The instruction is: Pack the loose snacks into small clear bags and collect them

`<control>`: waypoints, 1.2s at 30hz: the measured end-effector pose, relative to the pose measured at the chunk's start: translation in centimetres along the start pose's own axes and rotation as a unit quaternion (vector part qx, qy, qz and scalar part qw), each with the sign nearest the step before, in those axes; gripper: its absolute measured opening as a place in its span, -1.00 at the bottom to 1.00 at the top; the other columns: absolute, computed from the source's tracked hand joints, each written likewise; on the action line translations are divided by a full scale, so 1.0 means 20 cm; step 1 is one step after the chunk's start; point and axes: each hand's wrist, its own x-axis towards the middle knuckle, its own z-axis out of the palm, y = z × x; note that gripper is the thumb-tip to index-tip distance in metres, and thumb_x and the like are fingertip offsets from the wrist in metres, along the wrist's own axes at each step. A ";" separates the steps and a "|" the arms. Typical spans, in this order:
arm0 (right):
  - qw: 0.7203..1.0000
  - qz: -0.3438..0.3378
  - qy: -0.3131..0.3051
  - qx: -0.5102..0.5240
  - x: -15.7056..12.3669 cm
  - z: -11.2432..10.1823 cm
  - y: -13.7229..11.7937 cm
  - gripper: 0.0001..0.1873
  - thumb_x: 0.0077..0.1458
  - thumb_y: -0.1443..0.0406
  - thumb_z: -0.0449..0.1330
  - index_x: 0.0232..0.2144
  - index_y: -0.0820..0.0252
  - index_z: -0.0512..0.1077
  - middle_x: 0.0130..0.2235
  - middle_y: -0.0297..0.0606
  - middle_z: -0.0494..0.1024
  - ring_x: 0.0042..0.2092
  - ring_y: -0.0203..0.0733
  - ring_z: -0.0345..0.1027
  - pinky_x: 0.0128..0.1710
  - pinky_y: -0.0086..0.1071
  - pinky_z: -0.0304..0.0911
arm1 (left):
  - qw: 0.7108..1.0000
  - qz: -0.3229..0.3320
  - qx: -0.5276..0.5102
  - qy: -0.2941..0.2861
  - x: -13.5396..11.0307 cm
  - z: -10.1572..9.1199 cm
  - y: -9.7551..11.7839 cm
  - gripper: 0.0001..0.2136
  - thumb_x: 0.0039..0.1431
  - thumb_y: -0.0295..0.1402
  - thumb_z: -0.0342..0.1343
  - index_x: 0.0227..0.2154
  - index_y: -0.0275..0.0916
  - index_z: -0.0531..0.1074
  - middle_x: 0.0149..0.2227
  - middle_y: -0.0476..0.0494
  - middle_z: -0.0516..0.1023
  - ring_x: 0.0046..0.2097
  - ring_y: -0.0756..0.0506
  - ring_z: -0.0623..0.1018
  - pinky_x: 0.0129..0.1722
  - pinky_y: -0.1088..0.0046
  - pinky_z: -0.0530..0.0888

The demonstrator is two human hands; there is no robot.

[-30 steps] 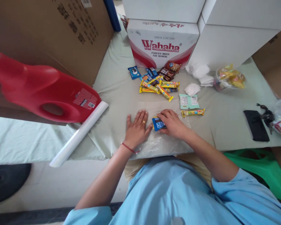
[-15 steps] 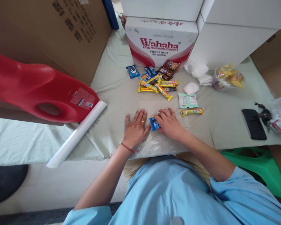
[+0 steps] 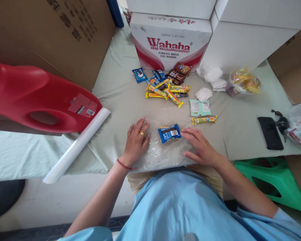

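A small blue snack packet [image 3: 169, 133] lies on a sheet of clear plastic film [image 3: 158, 154] in front of me, with a bit of yellow wrapper showing at its edges. To its left my left hand [image 3: 136, 139] rests on the film, fingers stretched and holding nothing. On the other side is my right hand [image 3: 199, 145], its fingers apart and the tips close to the packet's right end; whether they touch it I cannot tell. Beyond the film, yellow snack sticks [image 3: 163, 92] lie in a pile with blue packets [image 3: 139, 75] and brown packets [image 3: 175, 77].
At left, a white roll [image 3: 77, 145] leans by a large red jug [image 3: 45, 100]. A mint packet [image 3: 200, 107], a yellow stick [image 3: 204, 120], white tissue [image 3: 203, 94], a plastic tub [image 3: 243, 83] and a black phone [image 3: 270, 133] lie rightward. A Wahaha box [image 3: 170, 42] stands behind.
My right hand has let go of the blue packet and moved right and slightly toward me. My left hand has shifted left, away from the packet, which now lies fully exposed.
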 end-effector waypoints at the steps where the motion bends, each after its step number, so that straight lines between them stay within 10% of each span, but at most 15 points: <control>1: 1.000 0.001 -0.006 0.003 -0.08 0.00 -0.01 -0.19 0.35 -0.02 0.30 0.48 0.08 0.18 0.35 0.11 0.40 0.37 0.21 0.27 0.34 0.18 0.32 | 0.999 0.024 0.002 0.022 -0.03 -0.02 -0.01 -0.44 0.47 -0.36 0.01 0.48 -0.05 0.22 0.55 -0.30 0.21 0.56 -0.28 0.22 0.49 -0.13 0.22; 5: 0.999 0.029 -0.017 -0.042 -0.33 0.09 -0.03 -0.46 0.33 0.10 0.35 0.28 0.08 0.44 0.30 0.07 0.47 0.31 0.20 0.36 0.29 0.19 0.40 | 0.991 0.131 0.023 -0.001 -0.13 -0.08 -0.02 -0.36 0.34 -0.61 -0.01 0.36 0.16 0.40 0.43 -0.06 0.46 0.54 -0.23 0.27 0.56 -0.22 -0.04; 9: 0.999 0.023 0.032 -0.027 -0.34 0.12 -0.02 -0.82 0.38 0.35 0.24 -0.04 0.06 0.60 0.14 -0.05 0.60 0.18 0.07 0.45 0.17 0.07 0.49 | 0.994 0.091 0.022 -0.064 -0.16 -0.11 -0.06 -0.46 0.34 -0.54 0.01 0.28 0.08 0.48 0.31 -0.13 0.59 0.46 -0.33 0.42 0.50 -0.42 -0.14; 19: 0.987 0.046 -0.023 0.155 0.17 -0.22 0.10 -0.77 0.47 0.19 0.15 -0.19 0.12 0.57 -0.13 -0.13 0.63 -0.12 -0.16 0.51 -0.07 -0.27 0.42 | 0.981 0.128 -0.045 -0.142 -0.14 -0.13 -0.15 -0.55 0.32 -0.16 0.11 0.23 -0.09 0.47 0.48 -0.27 0.36 0.55 -0.39 0.21 0.53 -0.29 -0.15; 30: 0.919 0.232 -0.091 0.305 0.34 -0.19 0.17 -0.58 0.31 -0.08 0.24 -0.30 0.16 0.48 -0.45 -0.37 0.44 -0.41 -0.26 0.28 -0.39 -0.38 0.18 | 0.979 0.185 -0.052 -0.070 -0.09 -0.14 -0.04 -0.79 0.37 -0.30 0.17 -0.02 0.01 0.63 0.35 -0.09 0.54 0.57 -0.33 0.17 0.56 -0.28 -0.20; 36: 0.902 0.266 -0.085 0.331 0.34 -0.21 0.19 -0.56 0.26 -0.10 0.28 -0.31 0.15 0.46 -0.44 -0.40 0.39 -0.44 -0.31 0.19 -0.43 -0.39 0.12 | 0.978 0.078 -0.168 -0.096 -0.05 -0.10 -0.05 -0.76 0.51 -0.27 -0.02 -0.20 -0.07 0.55 0.10 -0.07 0.73 0.50 -0.24 0.34 0.56 -0.26 -0.09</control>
